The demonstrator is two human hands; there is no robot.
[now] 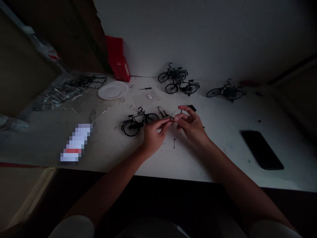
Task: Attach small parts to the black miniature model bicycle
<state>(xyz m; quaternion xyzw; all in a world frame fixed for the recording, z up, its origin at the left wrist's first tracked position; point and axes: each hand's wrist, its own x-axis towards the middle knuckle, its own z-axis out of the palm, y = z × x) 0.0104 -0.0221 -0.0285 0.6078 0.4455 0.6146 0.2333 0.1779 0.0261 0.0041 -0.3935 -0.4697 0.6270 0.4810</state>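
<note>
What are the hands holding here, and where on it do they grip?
Both hands, left hand and right hand, pinch a small dark part between their fingertips, one at each end. What the part is cannot be told.

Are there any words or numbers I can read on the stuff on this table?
No text can be read.
Red box by the wall: its pale label is too blurred to read.
Small white card: red mark, too small to read.
Pixelated object at left: blurred out, unreadable.
Black phone: dark, shows nothing.
</note>
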